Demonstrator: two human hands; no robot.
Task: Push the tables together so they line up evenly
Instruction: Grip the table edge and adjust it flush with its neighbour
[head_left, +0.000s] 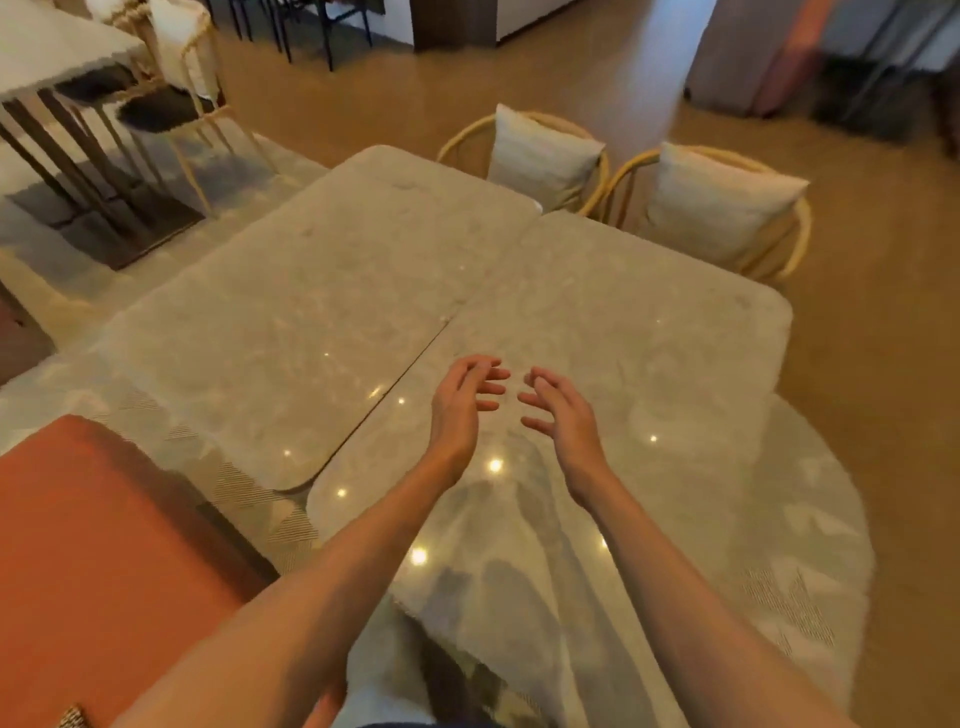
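a: what have the hands got?
b: nothing. the left hand (462, 402) and right hand (563, 415) hover with fingers loosely spread, palms facing, above the right pale glossy marble-look table (649, 364).
a: and the other table?
b: the left pale marble-look table (291, 322) lies to their left; the dark seam (395, 384) runs away from the person, slightly wider near them. its far end sits further out, so the ends look uneven. the left hand is nearer the seam.
a: beyond?
b: two rattan chairs with cream cushions (717, 218).
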